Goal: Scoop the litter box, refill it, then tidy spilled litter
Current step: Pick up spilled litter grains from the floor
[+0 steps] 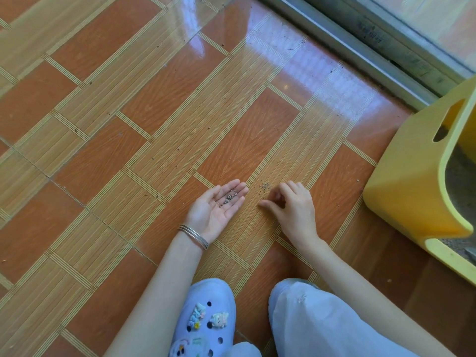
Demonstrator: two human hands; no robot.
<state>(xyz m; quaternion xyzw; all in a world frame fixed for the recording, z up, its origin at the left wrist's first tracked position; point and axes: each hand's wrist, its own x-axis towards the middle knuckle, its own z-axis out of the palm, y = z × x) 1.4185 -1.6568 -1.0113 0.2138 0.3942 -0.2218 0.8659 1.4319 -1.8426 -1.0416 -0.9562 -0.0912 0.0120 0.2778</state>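
A person crouches on a glossy orange-and-tan tiled floor (134, 119), gathering spilled cat litter by hand. The left hand (215, 211) lies palm up and released just above the tiles, fingers straight, with a small cluster of grey litter granules (228, 198) resting on the fingers. Stacked silver bangles (194, 237) circle that wrist.

Just beside its fingertips, a thin scatter of spilled litter (264, 188) sits on a tan tile. The right hand (295, 208) is palm down next to that scatter, fingers curled under and thumb pointing toward the left hand; whether it pinches any granules cannot be told from this angle.

At the right edge stands a yellow litter box (409, 173) with a handle slot in its wall. Grey litter (461, 194) is visible inside, well apart from both hands. A few stray specks dot the tiles between the box and the hands, and more lie farther out across the floor.

A metal sliding-door track (373, 45) runs across the upper right corner. At the bottom, a lilac clog (206, 320) decorated with charms and a knee in pale trousers (324, 328) frame the forearms.
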